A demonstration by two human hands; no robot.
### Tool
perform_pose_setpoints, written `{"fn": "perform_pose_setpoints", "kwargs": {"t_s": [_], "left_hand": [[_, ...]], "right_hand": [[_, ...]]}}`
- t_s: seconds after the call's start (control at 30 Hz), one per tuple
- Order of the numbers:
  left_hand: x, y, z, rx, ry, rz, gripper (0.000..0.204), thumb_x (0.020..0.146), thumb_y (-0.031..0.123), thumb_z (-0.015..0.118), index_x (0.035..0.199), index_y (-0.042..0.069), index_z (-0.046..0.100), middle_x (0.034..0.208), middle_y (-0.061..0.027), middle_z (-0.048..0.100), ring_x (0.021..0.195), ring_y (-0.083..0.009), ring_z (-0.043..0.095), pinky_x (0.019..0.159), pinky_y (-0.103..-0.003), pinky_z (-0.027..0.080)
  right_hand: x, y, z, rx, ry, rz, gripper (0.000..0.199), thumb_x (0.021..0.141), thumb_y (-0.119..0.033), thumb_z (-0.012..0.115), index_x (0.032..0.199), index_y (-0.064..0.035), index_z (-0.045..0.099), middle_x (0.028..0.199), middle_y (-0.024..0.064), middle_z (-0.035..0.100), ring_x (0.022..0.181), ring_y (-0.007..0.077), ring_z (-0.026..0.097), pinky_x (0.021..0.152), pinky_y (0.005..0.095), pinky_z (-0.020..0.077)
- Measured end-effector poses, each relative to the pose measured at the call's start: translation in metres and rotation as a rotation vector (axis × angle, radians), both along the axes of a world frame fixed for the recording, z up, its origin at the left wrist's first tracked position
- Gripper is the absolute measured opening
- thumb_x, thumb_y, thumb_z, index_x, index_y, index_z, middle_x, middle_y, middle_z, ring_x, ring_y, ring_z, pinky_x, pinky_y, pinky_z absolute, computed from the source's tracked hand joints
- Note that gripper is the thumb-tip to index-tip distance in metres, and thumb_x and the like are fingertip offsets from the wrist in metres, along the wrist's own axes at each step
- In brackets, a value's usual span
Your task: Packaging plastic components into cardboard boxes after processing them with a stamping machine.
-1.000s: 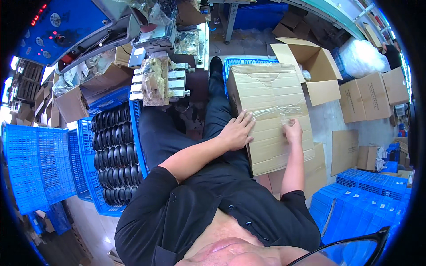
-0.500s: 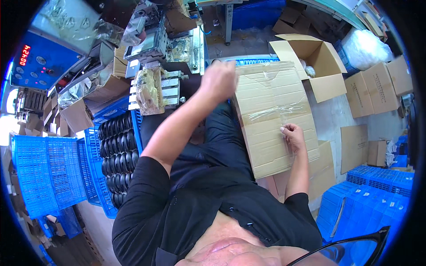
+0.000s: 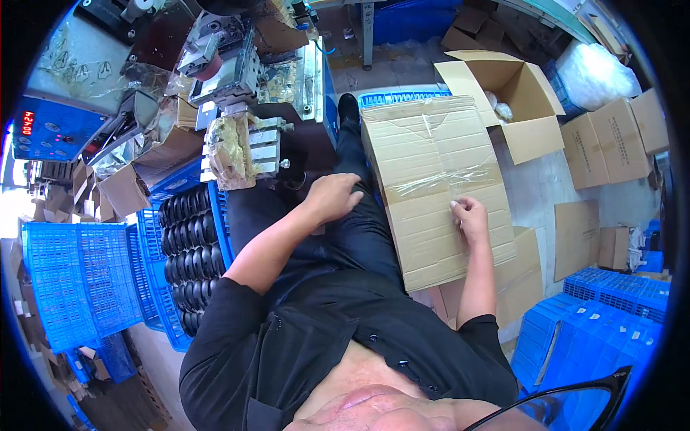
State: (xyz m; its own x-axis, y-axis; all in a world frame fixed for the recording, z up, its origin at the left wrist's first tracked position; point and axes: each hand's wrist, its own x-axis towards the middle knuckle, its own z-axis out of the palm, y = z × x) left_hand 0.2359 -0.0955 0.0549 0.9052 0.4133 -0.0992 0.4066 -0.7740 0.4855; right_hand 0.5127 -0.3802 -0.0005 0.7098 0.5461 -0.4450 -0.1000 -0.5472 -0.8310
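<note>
We see a closed cardboard box (image 3: 424, 248) beside the right leg, its far end next to a blue crate (image 3: 406, 97); wrinkled clear tape (image 3: 431, 184) crosses its top. The right hand (image 3: 473, 221) is at the box top, near the tape, its thumb and forefinger nearly meeting and the other fingers curled; we cannot tell whether they pinch anything. To the left of the box, the left hand (image 3: 332, 197) is over the dark trousers (image 3: 359, 241), its fingers loosely bent, partly open, with nothing visible in them. Beyond the box we note an open carton (image 3: 532, 136).
</note>
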Motion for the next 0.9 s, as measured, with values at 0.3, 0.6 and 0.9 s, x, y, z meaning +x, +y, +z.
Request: {"fn": "perform_pose_setpoints", "kwargs": {"t_s": [0.3,0.6,0.9], "left_hand": [[-0.108,-0.008,0.003,-0.159,-0.040,0.216,0.040,0.094,0.028,0.071,0.123,0.001,0.071,0.112,-0.0196,0.075,0.104,-0.0369,0.073,0.092,-0.045,0.057],[-0.209,0.022,-0.015,0.201,-0.239,0.742,0.018,0.092,0.021,0.075,0.086,0.005,0.068,0.077,-0.0122,0.068,0.068,-0.0317,0.067,0.065,-0.044,0.054],[-0.233,0.019,-0.041,0.152,-0.454,0.819,0.011,0.095,0.014,0.072,0.092,0.003,0.071,0.076,-0.0104,0.067,0.063,-0.0232,0.064,0.061,-0.037,0.052]], "right_hand": [[-0.068,0.152,0.079,0.248,-0.722,0.193,0.043,0.089,-0.023,0.082,0.124,-0.0019,0.071,0.113,0.0162,0.074,0.102,0.0281,0.071,0.092,0.0394,0.0563],[-0.076,0.401,0.025,0.270,-0.471,0.290,0.055,0.082,-0.038,0.080,0.120,0.0012,0.073,0.110,0.0222,0.076,0.103,0.0369,0.074,0.091,0.0426,0.0576],[-0.101,0.488,0.004,-0.025,-0.420,0.273,0.051,0.074,-0.050,0.086,0.098,-0.0049,0.082,0.110,0.0228,0.077,0.108,0.0394,0.074,0.097,0.0452,0.0568]]}}
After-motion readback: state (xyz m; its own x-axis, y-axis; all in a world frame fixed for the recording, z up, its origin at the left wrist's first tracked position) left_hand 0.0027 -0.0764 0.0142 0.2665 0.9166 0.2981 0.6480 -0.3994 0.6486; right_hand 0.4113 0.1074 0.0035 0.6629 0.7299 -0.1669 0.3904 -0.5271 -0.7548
